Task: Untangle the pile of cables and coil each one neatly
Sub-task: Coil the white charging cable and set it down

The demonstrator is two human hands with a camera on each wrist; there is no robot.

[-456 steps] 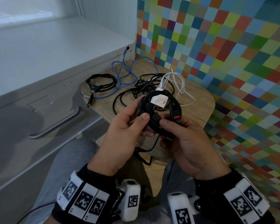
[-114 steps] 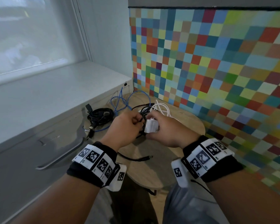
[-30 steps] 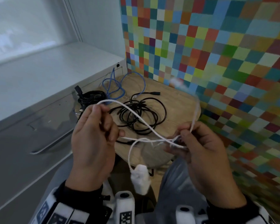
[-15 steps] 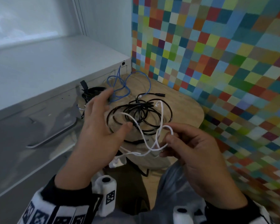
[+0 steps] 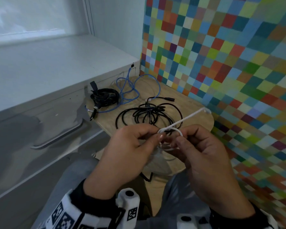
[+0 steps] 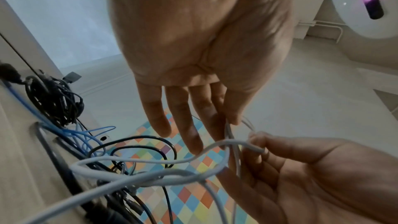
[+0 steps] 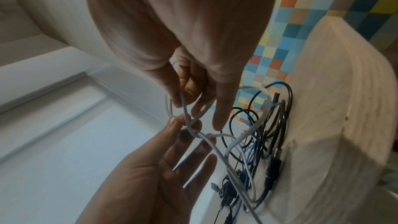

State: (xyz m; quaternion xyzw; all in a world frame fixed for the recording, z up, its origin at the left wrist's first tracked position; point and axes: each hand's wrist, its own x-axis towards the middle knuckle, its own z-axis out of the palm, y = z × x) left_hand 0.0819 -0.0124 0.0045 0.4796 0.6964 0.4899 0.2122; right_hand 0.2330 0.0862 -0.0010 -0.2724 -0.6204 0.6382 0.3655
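Both hands hold a thin white cable [image 5: 170,129] above the near edge of the round wooden table [image 5: 195,103]. My left hand [image 5: 158,134] pinches it between thumb and forefinger, the other fingers straight. My right hand [image 5: 182,138] pinches a small loop of the same cable. A free white length [image 5: 191,115] sticks up to the right. In the left wrist view more white cable [image 6: 150,175] trails down in loose curves. On the table lie a loose black cable [image 5: 149,116], a coiled black bundle [image 5: 104,98] and a blue cable [image 5: 129,90]. The white cable's plug block is hidden.
A white cabinet [image 5: 40,90] with a metal handle [image 5: 59,138] stands against the table's left side. A wall of coloured squares [image 5: 229,63] runs along the back and right. My grey-trousered knees [image 5: 76,176] are under the hands.
The hands have come together. My left hand, spread open half a second ago, now pinches the white cable. The wide white loops have shrunk to one small loop, and the plug block has dropped from sight.
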